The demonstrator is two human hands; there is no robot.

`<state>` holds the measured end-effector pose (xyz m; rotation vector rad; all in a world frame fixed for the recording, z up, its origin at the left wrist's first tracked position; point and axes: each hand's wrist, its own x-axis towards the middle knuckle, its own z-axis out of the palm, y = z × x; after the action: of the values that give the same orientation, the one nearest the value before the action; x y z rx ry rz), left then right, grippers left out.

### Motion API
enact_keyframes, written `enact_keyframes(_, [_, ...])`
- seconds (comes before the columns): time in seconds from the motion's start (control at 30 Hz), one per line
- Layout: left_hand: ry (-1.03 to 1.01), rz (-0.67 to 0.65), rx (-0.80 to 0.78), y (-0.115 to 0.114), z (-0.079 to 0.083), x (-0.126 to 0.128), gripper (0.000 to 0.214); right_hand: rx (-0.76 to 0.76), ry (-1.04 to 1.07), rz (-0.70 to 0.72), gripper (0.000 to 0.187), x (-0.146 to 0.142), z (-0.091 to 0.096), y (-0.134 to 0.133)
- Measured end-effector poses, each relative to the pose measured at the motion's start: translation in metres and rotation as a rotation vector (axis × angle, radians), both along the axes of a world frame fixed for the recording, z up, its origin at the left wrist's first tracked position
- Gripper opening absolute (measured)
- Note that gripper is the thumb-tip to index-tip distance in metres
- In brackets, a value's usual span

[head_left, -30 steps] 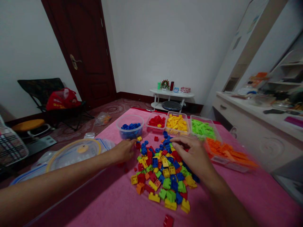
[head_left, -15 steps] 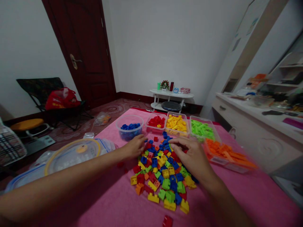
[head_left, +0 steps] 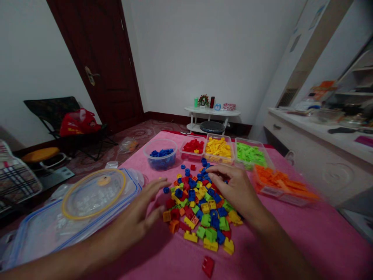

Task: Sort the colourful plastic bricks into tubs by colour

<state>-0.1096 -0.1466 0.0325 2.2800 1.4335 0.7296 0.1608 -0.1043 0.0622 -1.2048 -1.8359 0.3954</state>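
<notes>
Now: brick pile (head_left: 205, 208) mid-table (head_left: 314, 237), tubs (head_left: 160, 165) toward far edge. Left hand (head_left: 139, 214) just pulled back toward left edge, grip open, seemingly free; right hand (head_left: 234, 186) over pile, grip can't tell.

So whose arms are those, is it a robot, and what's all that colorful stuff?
No robot here! Those are a person's own bare arms, seen by a camera worn on their head, looking forward and down.

On the pink cloth lies a mixed pile of toy bricks. Behind it stand a round tub of blue ones and boxes of mostly red, yellow and green. An orange box sits to the right. Clear lids lie to the left.

The left hand is open beside the pile, with nothing seen in it. The right hand curls over the pile's edge; I can't tell whether it grips a brick.
</notes>
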Motion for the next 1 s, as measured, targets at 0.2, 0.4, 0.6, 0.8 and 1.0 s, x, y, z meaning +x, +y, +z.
enact_keyframes(0.2, [0.267,-0.038,0.115,-0.052,-0.045,-0.015,0.087,0.011,-0.011,0.024,0.018,-0.004,-0.003,0.000])
enact_keyframes(0.4, [0.197,0.082,0.137,-0.028,-0.073,-0.010,0.107,0.012,-0.029,0.020,0.019,-0.003,-0.003,0.000])
enact_keyframes(0.6, [0.098,0.202,0.106,0.019,-0.091,0.009,0.095,0.004,-0.040,0.014,0.018,-0.002,-0.006,0.000])
enact_keyframes(0.8, [-0.070,0.305,0.062,0.064,-0.086,0.030,0.081,-0.006,-0.042,0.018,0.019,0.000,-0.013,0.004])
enact_keyframes(1.0, [-0.450,0.088,-0.043,0.080,-0.067,0.061,0.057,-0.020,-0.051,-0.019,0.019,0.006,-0.015,0.009])
